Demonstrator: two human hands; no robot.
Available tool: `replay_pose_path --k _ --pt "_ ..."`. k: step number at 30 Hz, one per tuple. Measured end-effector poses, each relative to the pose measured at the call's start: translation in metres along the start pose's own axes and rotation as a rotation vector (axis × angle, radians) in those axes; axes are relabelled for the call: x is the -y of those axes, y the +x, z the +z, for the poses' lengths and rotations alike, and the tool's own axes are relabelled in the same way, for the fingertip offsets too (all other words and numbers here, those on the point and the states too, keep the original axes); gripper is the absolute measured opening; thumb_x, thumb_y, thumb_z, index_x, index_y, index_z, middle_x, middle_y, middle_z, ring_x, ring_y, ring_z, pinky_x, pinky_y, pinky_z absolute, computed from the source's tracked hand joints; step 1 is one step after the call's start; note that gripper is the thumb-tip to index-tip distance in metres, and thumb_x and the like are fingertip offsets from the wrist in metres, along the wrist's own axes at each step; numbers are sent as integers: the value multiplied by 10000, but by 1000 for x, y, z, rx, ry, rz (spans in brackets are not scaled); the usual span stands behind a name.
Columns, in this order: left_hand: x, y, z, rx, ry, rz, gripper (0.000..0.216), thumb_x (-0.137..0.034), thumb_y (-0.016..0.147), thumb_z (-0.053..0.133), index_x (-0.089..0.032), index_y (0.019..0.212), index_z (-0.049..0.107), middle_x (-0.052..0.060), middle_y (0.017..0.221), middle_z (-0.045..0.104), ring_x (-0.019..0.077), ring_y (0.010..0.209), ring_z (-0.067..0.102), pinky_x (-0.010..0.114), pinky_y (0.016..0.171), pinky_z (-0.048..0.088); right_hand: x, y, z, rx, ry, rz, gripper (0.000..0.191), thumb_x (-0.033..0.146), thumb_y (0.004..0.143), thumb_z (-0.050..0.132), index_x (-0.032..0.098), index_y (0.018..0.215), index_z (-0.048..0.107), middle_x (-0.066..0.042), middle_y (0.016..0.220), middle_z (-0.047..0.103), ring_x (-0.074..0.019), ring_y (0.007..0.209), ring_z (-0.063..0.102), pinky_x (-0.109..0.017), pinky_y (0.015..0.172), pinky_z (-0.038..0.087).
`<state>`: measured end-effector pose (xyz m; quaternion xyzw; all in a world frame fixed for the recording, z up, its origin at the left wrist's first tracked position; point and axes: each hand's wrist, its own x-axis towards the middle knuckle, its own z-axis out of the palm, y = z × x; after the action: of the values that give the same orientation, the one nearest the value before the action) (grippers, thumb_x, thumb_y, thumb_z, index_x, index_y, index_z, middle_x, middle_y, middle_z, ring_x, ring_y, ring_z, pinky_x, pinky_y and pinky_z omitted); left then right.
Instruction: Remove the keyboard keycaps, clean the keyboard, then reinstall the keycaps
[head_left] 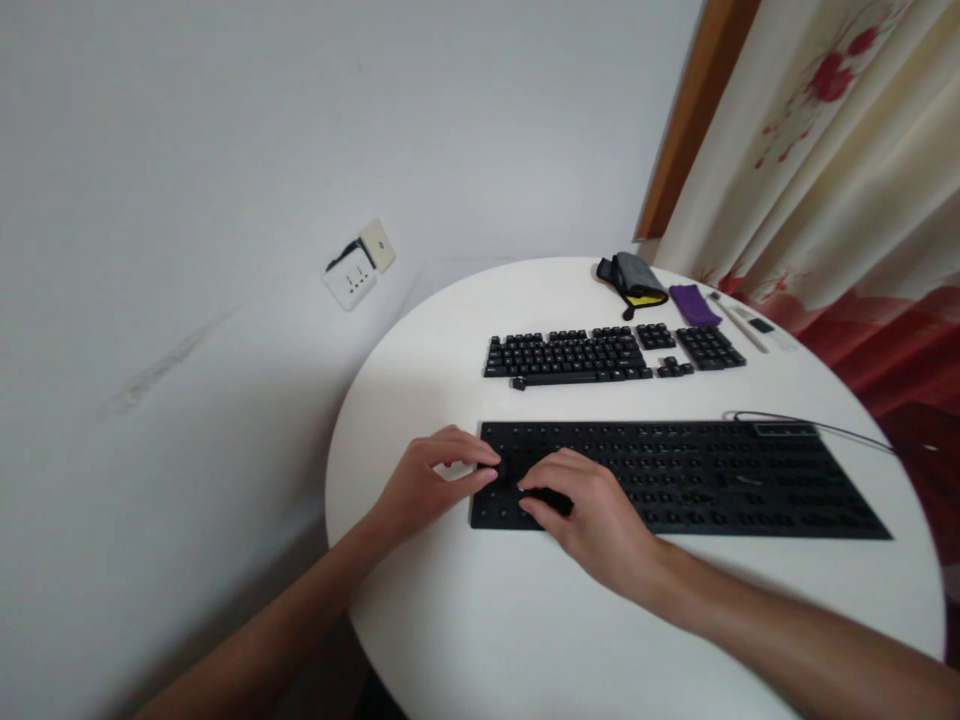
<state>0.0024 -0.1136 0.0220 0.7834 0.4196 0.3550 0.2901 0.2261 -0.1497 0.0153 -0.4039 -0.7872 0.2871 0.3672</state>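
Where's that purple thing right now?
In the head view, the purple thing lies toward the back right of the white table, just right of the grey bundle and beyond the black keycaps.

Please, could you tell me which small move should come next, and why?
Perhaps the left hand should lightly steady the keyboard at its left edge: that hand's fingertips are at this end, and the right hand curls over the same end. Loose keys lie behind; whether either hand holds one, I cannot tell.
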Motion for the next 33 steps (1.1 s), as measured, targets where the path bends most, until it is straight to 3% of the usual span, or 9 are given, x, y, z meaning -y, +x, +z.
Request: replay_pose_path --k 3,10,22,33 --pt "1 -21 -1 18 -36 27 88 -227 818 727 -270 874 780 44 895 759 209 851 682 353 766 569 3 -3 9 29 -17 -6 80 185 863 675 211 927 716 -26 902 716 -185 864 619 -326 805 485" --pt "10 -44 1 36 -49 31 130 -185 839 703 -261 912 780 46 888 749 191 838 677 321 738 574 3 -5 23 61 -58 -45 82 174 864 676 217 926 709 -9 891 710 -168 858 601 -305 807 457" --pt "9 -49 3 -29 111 282 218 -81 828 695 -242 964 746 36 933 732 160 833 620 290 718 536 6 -5 25 163 -304 -116 128 208 947 558 210 926 685 -34 878 655 -178 892 543 -310 828 425" --pt "10 -48 4 -13 115 308 204 -73 826 692 -231 945 741 42 950 734 163 848 629 299 730 547 7 -4 23 206 -420 -157 156 178 950 535 194 897 681 -62 924 618 -190 916 516 -319 836 418"
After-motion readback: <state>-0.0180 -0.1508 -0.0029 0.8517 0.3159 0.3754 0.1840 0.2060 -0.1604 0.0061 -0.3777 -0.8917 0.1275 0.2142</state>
